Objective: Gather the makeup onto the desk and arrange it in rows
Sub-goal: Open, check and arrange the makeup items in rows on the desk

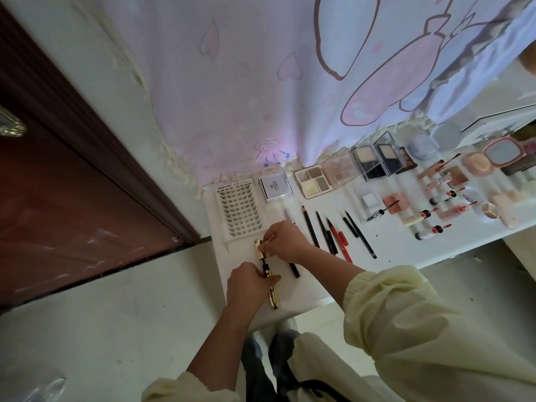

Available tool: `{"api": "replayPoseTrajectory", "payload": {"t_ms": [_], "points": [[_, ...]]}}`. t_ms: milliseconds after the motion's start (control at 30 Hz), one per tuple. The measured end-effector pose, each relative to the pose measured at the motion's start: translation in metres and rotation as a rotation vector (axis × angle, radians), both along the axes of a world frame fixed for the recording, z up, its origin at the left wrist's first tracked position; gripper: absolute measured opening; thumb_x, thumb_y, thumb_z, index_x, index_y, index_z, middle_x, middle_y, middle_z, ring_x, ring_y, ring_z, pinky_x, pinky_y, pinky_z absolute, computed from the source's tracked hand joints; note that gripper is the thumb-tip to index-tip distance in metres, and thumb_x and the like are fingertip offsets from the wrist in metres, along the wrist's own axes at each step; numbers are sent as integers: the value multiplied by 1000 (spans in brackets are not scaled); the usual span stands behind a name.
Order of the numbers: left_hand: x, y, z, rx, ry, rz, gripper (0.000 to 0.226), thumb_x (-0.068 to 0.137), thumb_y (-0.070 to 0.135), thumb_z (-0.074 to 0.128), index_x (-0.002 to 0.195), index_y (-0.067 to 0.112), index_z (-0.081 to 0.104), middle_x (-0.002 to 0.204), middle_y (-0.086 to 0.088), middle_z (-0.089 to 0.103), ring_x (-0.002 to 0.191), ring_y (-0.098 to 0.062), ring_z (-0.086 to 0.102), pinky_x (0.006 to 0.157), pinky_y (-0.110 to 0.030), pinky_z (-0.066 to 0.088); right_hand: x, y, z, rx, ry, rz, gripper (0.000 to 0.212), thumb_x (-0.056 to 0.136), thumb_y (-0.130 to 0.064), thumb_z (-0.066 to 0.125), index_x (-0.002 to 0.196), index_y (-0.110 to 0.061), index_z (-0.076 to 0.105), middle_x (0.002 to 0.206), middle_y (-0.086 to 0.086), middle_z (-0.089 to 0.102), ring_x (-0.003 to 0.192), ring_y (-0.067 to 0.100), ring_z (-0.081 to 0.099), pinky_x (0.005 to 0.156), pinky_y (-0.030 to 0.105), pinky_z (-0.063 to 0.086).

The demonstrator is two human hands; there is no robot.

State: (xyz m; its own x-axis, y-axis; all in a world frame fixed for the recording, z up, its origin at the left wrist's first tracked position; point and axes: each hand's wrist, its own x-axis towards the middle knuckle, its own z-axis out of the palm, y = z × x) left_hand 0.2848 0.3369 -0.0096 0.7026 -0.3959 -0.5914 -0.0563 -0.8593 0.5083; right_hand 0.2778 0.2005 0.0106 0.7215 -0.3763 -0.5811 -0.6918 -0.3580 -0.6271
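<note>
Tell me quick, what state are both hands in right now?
Left hand: closed, gripping the gold tube.
Right hand: closed, pinching the gold cap at the tube's far end.

One head-worn wide-angle view looks steeply down from close above the desk (pixel 385 245), tilted so the desk runs from near left to far right, curtain (pixel 232 82) beyond.

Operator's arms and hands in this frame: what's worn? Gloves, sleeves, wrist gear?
No gloves: left hand and right hand are bare. Loose pale-yellow long-sleeved top; the right sleeve ends in a ribbed cuff pushed up the forearm, the left sleeve is bunched near the elbow. No watch, bracelet or markings visible.
</note>
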Motion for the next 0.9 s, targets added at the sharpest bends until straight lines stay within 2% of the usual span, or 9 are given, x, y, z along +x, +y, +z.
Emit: {"api": "replayPoseTrajectory", "payload": {"t_ms": [267,500,600,733,800,900], "points": [[0,0,2,32,-58,-80,48,79,60,65,57,22,46,52,10,47,48,-5,46,51,-15,30,0,4,0,-33,-5,-3,24,80,-16,76,93,2,68,86,18,72,81,28,70,78,41,58],[2,4,2,4,-29,-77,50,77,62,66,57,19,51,51,7,52,50,-6,51,54,-17,35,-5,2,7,-52,-29,-19,29,82,-21,75,91,6,69,90,20,71,85,32,68,80,45,57],[4,6,3,14,-20,-81,52,75,66,64,59,17,56,55,4,57,53,-9,55,58,-21,40,-6,2,9,-42,-34,-11,30,83,-22,74,92,6,70,94,21,70,88,33,67,81,44,55],[11,11,12,27,-65,-97,55,77,71,57,62,19,55,60,3,55,55,-9,52,56,-22,38,-6,-2,13,-36,-42,-7,26,84,-23,73,94,1,71,92,16,72,86,27,69,81,38,57],[19,12,19,15,-113,-100,52,81,70,53,64,21,55,64,7,57,59,-7,55,57,-22,40,-4,-7,17,-38,-54,-13,24,85,-23,73,94,-1,71,90,14,72,84,25,70,78,34,57],[39,4,30,-108,-158,-47,33,86,58,56,73,28,58,78,9,64,72,-6,59,67,-26,49,4,-23,25,-86,-82,-35,27,85,-23,72,88,3,71,88,19,71,81,29,69,75,35,56]]}}
